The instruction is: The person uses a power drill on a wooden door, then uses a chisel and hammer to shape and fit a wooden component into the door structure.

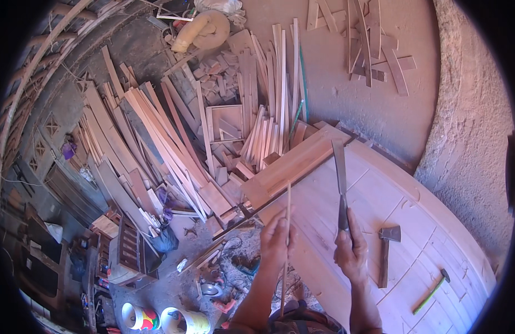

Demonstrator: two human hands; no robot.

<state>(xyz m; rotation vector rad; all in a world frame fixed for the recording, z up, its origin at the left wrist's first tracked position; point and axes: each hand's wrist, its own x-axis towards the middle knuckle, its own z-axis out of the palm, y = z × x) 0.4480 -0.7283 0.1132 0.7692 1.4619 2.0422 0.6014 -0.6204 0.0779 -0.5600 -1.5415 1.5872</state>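
Observation:
My left hand (275,244) is closed around a thin wooden stick (288,203), held upright. To its right, my right hand (352,251) grips a machete (340,167) with its long blade pointing away from me. Blade and stick are apart. Both hands are over the near left side of a large panel of pale wooden planks (357,167). A hammer (390,234) with a wooden handle lies on the panel just right of my right hand. Farther right rests a small hammer with a green handle (433,295).
Many boards and strips (163,139) lean and lie in a heap ahead and left. Small offcuts (216,78) are piled behind. Two buckets (179,322) stand at lower left, near cords and tools on the floor. Loose planks (374,50) lie beyond the panel, beside a rough wall (472,111).

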